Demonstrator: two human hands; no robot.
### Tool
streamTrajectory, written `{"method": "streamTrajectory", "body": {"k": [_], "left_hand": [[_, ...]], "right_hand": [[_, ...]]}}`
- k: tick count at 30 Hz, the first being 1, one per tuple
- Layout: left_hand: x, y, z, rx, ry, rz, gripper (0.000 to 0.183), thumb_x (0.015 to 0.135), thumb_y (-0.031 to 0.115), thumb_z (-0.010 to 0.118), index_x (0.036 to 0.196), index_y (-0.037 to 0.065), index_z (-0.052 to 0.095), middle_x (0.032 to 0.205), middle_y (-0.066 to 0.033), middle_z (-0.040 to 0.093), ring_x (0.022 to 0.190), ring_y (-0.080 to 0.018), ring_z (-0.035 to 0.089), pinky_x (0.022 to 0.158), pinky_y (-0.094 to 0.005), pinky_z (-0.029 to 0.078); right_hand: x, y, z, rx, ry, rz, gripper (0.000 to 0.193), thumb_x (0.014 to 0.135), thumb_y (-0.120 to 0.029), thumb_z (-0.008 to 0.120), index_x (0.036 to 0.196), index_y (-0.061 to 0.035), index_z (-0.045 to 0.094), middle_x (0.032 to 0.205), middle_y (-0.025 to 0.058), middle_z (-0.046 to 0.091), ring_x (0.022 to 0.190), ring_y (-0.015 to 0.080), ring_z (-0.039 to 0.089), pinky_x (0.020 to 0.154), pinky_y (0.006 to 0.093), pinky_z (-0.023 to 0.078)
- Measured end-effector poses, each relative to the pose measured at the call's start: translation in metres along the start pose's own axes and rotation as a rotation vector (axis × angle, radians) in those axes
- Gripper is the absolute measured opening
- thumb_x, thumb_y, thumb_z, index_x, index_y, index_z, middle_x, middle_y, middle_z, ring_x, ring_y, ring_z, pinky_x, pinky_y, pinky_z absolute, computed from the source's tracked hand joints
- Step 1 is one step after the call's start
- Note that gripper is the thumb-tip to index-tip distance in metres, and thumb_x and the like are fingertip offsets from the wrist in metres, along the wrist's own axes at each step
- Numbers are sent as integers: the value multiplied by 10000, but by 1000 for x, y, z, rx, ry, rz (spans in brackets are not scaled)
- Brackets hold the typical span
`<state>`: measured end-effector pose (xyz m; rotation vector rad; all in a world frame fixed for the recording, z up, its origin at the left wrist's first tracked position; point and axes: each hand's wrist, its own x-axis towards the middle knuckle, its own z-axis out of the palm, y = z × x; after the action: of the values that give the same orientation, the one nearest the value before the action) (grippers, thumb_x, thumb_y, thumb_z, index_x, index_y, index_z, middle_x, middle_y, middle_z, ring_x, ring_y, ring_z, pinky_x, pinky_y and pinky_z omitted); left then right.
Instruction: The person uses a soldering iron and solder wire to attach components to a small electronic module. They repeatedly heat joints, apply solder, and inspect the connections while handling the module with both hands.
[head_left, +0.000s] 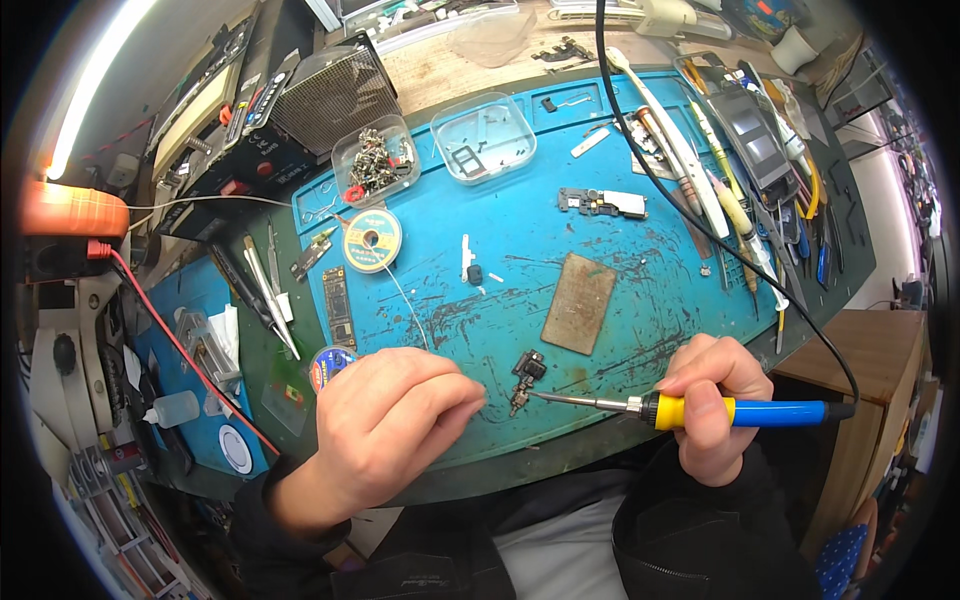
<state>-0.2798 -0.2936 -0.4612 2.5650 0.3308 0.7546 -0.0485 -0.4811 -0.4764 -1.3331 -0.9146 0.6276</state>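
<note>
Nearer us and left of the brown plate (579, 303), our left hand (385, 425) curls, its fingertips bunched; we cannot tell whether they grip the solder wire (408, 300). Should the iron's tip be hot, a slip leftward could burn those fingertips. Just off the plate's near left corner, the small dark-and-metal part (529, 370) lies on the blue mat (500, 235) (we see nothing clamping it), so a push might skid it. Right of the plate, our right hand (730, 372) is wrapped firmly around the soldering iron (668, 411), whose black cord (846, 372) could drag the tip astray if snagged. Below the plate, the part sits between both hands, just beside our left fingertips, well apart from our right fingers.
</note>
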Motion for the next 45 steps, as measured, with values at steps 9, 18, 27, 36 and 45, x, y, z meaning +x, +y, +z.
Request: {"method": "streamTrajectory", "body": {"k": [9, 18, 27, 36, 45], "left_hand": [[1, 1, -2, -20, -16, -23, 250, 742, -50, 871, 947, 21, 746, 889, -90, 722, 786, -253, 718, 664, -349, 560], [-1, 0, -1, -51, 7, -35, 254, 759, -36, 871, 967, 31, 741, 906, -87, 717, 798, -258, 724, 662, -362, 569], [-3, 3, -3, -35, 43, -65, 239, 782, -79, 822, 965, 32, 716, 885, -88, 717, 762, -269, 682, 657, -371, 527], [1, 1, -54, -82, -214, -287, 167, 822, -19, 809, 951, 46, 728, 993, -82, 699, 877, -270, 673, 736, -369, 548], [-21, 31, -53, 32, -113, -253, 252, 835, 27, 853, 1071, 54, 769, 1116, -91, 721, 940, -284, 706, 783, -395, 585]], "right_hand": [[-1, 3, 0, 21, 19, -4, 125, 954, -115, 672, 898, -5, 689, 782, 123, 726, 647, 149, 623, 607, 291, 496], [-3, 7, -1, 30, 40, -35, 141, 971, -142, 677, 926, -8, 685, 789, 110, 711, 659, 138, 593, 610, 283, 469], [-2, 13, 0, -78, 46, -158, 697, 873, -506, 906, 1295, 17, 717, 1080, 107, 670, 765, 142, 623, 704, 268, 500], [51, -17, 21, -693, -508, -545, 434, 876, -37, 841, 1296, -101, 752, 1055, 49, 810, 896, 265, 740, 809, 363, 594], [60, 6, 31, -647, -549, -647, 494, 805, -100, 852, 1288, -145, 757, 978, 16, 729, 927, 259, 681, 816, 371, 571]]}}
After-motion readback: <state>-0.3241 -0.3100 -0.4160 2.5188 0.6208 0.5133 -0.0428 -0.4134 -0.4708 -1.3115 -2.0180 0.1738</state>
